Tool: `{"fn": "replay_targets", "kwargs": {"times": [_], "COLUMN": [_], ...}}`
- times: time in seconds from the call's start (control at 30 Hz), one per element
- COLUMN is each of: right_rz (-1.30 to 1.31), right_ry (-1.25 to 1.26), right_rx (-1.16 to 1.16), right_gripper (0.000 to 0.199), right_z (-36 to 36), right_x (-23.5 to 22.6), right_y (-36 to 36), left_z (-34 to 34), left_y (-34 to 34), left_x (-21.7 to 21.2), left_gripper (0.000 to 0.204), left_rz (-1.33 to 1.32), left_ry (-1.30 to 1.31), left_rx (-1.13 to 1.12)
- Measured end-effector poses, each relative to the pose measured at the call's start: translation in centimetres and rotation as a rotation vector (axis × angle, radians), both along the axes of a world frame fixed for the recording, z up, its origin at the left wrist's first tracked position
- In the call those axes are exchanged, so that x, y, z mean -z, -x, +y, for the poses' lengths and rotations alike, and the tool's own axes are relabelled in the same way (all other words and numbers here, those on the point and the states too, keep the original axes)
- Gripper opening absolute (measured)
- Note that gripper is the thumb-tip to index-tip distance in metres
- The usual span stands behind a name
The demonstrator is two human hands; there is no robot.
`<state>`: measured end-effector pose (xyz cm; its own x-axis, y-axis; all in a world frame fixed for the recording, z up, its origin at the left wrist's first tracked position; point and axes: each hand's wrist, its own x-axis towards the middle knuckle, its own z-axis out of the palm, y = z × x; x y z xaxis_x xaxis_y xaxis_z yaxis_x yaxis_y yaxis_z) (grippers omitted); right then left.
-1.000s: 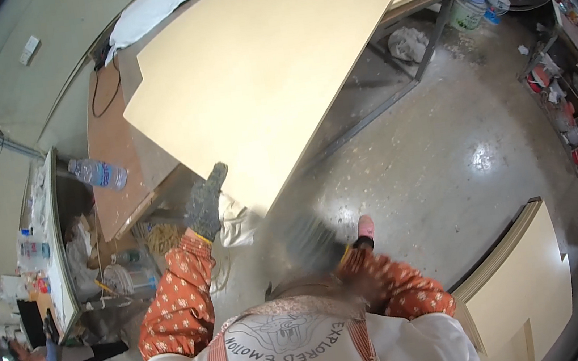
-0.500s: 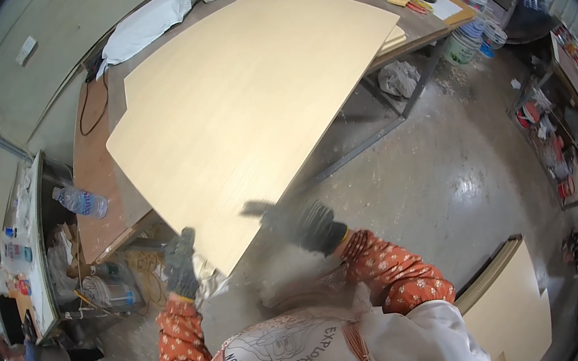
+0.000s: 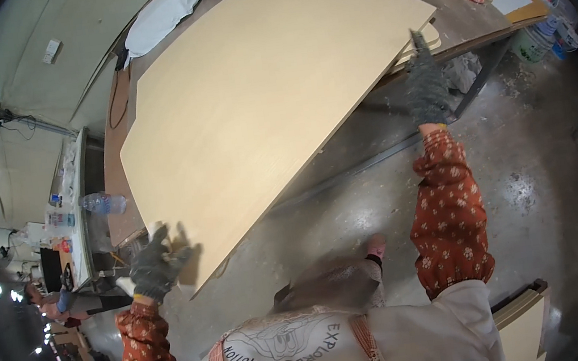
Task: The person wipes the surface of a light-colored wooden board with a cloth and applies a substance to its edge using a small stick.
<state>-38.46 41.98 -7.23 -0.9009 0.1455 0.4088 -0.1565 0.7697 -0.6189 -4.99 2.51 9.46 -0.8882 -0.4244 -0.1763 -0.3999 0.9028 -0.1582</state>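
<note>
Head view: left hand [image 3: 160, 265] splayed open at wooden panel [image 3: 271, 102], right hand [image 3: 426, 82] grip unclear; pressing the overhang risked tipping.

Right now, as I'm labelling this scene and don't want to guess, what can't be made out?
In the head view:
Large pale panel: far end cut off by the upper edge.
Smaller boards: mostly hidden by the panel; no sure count.
Left hand: fingers blurred, contact uncertain.
Right hand: palm turned out of sight, grip unclear.
Stack of boards: cut off by the lower edge.
</note>
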Motion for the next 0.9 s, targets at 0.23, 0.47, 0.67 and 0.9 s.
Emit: {"fn": "replay_targets", "kwargs": {"times": [0.23,0.47,0.67,0.9], "right_rz": [0.108,0.107,0.029,0.223], "right_ry": [-0.214,0.000,0.017,0.057], "right_rx": [-0.391,-0.700,-0.235,-0.889], "right_gripper": [0.052,0.051,0.052,0.052], "right_z": [-12.7,-12.7,-10.1,-21.7], "right_x": [0.0,4.1,2.9,4.7], "right_y": [-16.4,-18.9,-12.1,-30.9], "left_z": [5.9,5.2,2.2,-0.1], "left_y": [2.3,1.2,-0.9,-2.4], "left_x": [1.5,2.0,2.6,2.6], "left_gripper": [0.106,0.096,0.074,0.049], "left_rz": [-0.398,-0.313,-0.086,0.027], "left_ry": [0.370,0.372,0.318,0.044], "left_rx": [0.445,0.561,0.754,0.807]}}
